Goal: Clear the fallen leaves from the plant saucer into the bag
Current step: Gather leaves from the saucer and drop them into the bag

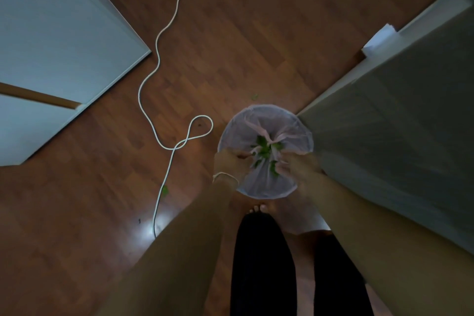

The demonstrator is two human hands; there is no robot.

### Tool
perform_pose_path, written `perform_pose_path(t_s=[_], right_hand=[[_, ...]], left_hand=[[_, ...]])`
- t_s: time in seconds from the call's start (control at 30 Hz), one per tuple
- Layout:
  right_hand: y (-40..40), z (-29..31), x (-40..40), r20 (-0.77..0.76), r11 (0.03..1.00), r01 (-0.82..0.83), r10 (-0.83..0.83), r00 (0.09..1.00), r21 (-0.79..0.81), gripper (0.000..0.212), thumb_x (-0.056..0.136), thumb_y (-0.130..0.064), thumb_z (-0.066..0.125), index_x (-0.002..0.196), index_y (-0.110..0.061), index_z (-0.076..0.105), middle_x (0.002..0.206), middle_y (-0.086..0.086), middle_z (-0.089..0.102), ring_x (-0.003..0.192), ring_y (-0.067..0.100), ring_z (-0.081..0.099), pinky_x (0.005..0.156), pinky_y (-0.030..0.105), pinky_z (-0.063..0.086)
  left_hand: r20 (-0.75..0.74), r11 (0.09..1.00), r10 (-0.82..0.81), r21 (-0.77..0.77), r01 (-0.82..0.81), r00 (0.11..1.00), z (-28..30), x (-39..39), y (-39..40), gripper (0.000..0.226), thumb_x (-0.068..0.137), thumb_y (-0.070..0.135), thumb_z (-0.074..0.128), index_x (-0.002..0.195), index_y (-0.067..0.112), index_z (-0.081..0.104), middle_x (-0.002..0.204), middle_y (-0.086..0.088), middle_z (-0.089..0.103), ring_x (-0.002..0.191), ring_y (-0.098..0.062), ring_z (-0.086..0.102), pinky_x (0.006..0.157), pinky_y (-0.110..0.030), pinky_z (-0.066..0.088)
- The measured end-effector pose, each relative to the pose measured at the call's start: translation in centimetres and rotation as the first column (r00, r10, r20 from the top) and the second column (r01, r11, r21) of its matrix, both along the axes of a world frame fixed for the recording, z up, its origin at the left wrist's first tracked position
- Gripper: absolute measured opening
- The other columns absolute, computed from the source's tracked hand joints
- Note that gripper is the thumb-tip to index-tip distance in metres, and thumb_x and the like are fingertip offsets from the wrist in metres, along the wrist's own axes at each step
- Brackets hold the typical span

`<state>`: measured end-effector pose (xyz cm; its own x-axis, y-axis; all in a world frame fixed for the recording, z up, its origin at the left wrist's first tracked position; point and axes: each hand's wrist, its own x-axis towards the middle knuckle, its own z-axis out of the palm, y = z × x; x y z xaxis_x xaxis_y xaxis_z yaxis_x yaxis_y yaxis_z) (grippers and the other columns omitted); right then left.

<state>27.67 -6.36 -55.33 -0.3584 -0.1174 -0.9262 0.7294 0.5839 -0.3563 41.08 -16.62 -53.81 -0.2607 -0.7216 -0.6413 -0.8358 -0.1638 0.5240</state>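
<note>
Bag (266, 177) — thin, translucent, pale lilac plastic, seen from straight above, mouth facing up toward the camera, body hanging down toward the floor (230, 46). Held low in front of the person's legs, just beside a grey cabinet side (400, 120) at right. Contents: green leaves (264, 149) bunched at the gathered mouth. Left hand (227, 163) and right hand (295, 168) each grip the rim, fingers (242, 154) closed on pinched plastic at opposite sides of the opening. Thin light band (225, 175) on the left wrist.

Surroundings: brown wood-pattern floor; white cord (159, 59) winding from the top edge to the lower left, with a loop near the bag. Two stray green bits on the floor — one (254, 97) beyond the bag, one (165, 190) touching the cord. White door panels (56, 41) at left. Bare toes (259, 209) under the bag. No legible writing.
</note>
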Motion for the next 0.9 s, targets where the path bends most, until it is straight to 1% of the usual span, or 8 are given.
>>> perform_pose_path(t_s=[0.1,0.2,0.33,0.4,0.53,0.67,0.77,0.9], right_hand=[[0.1,0.9,0.2,0.056,0.999,-0.030,0.031,0.998,-0.024,0.007,0.089,-0.010,0.067,0.082,-0.010,0.066,0.081,0.008,0.066,0.070,0.022,0.064,0.059,0.032,0.058],[0.8,0.5,0.3,0.127,0.999,-0.047,0.047,0.991,-0.007,0.009,0.088,-0.010,0.066,0.080,-0.010,0.062,0.078,0.006,0.061,0.063,0.020,0.059,0.047,0.032,0.052],[1.8,0.9,0.7,0.060,0.997,-0.079,0.078,0.995,0.012,0.011,0.086,-0.006,0.067,0.097,-0.002,0.065,0.088,0.011,0.063,0.069,0.023,0.059,0.052,0.031,0.053],[2.1,1.7,0.9,0.083,0.995,-0.103,0.103,0.991,-0.013,0.002,0.088,-0.005,0.064,0.087,-0.007,0.064,0.082,0.008,0.061,0.067,0.021,0.058,0.043,0.025,0.050],[2.8,3.0,0.7,0.041,0.985,-0.170,0.170,0.984,-0.022,0.014,0.090,-0.010,0.062,0.080,-0.020,0.061,0.084,0.005,0.062,0.078,0.023,0.061,0.069,0.039,0.056],[3.1,5.9,0.5,0.130,0.992,-0.115,0.120,0.984,-0.047,0.007,0.082,-0.011,0.067,0.082,-0.016,0.063,0.083,0.004,0.061,0.070,0.019,0.057,0.057,0.036,0.050],[2.7,9.9,0.2,0.024,0.987,-0.157,0.158,0.987,-0.041,0.005,0.078,-0.014,0.069,0.081,-0.015,0.065,0.091,0.010,0.067,0.080,0.026,0.064,0.075,0.044,0.059],[3.0,17.2,0.2,-0.015,0.989,-0.133,0.133,0.991,-0.069,0.001,0.079,-0.012,0.066,0.079,-0.012,0.067,0.094,0.013,0.069,0.086,0.028,0.066,0.086,0.051,0.057]], left_hand=[[-0.035,1.000,-0.001,-0.001,0.001,0.999,0.3,0.0,0.2,0.023,0.077,0.024,0.078,0.078,0.001,0.078,0.079,-0.011,0.075,0.071,-0.014,0.060,0.067,-0.020,0.041],[-0.027,0.994,-0.098,-0.040,0.097,0.995,1.2,0.2,0.4,0.016,0.082,0.013,0.069,0.089,0.002,0.077,0.088,-0.012,0.076,0.083,-0.025,0.067,0.065,-0.010,0.036],[-0.021,0.989,-0.115,-0.100,0.112,0.993,1.0,0.9,0.2,0.028,0.070,0.033,0.063,0.079,0.011,0.078,0.077,-0.015,0.076,0.076,-0.031,0.072,0.071,-0.031,0.056],[-0.012,0.988,-0.116,-0.108,0.114,0.993,0.5,1.4,0.3,0.026,0.068,0.037,0.066,0.078,0.016,0.077,0.069,-0.012,0.075,0.070,-0.030,0.071,0.068,-0.040,0.058],[-0.037,0.988,-0.125,-0.096,0.121,0.992,0.7,2.2,0.9,0.025,0.072,0.034,0.064,0.079,0.014,0.077,0.072,-0.010,0.076,0.070,-0.027,0.072,0.070,-0.041,0.058],[-0.107,0.997,-0.035,-0.077,0.027,0.994,3.3,2.2,1.4,0.035,0.069,0.038,0.061,0.081,0.010,0.078,0.076,-0.011,0.077,0.073,-0.023,0.071,0.073,-0.036,0.058],[-0.163,0.993,-0.019,-0.122,-0.001,0.986,7.0,1.9,2.3,0.040,0.067,0.049,0.060,0.075,0.014,0.078,0.068,-0.006,0.075,0.064,-0.014,0.067,0.065,-0.033,0.055],[-0.233,0.993,0.058,-0.086,-0.080,0.971,13.6,1.5,4.9,0.025,0.069,0.036,0.064,0.068,0.013,0.075,0.061,0.000,0.070,0.059,-0.005,0.058,0.062,-0.031,0.050]])
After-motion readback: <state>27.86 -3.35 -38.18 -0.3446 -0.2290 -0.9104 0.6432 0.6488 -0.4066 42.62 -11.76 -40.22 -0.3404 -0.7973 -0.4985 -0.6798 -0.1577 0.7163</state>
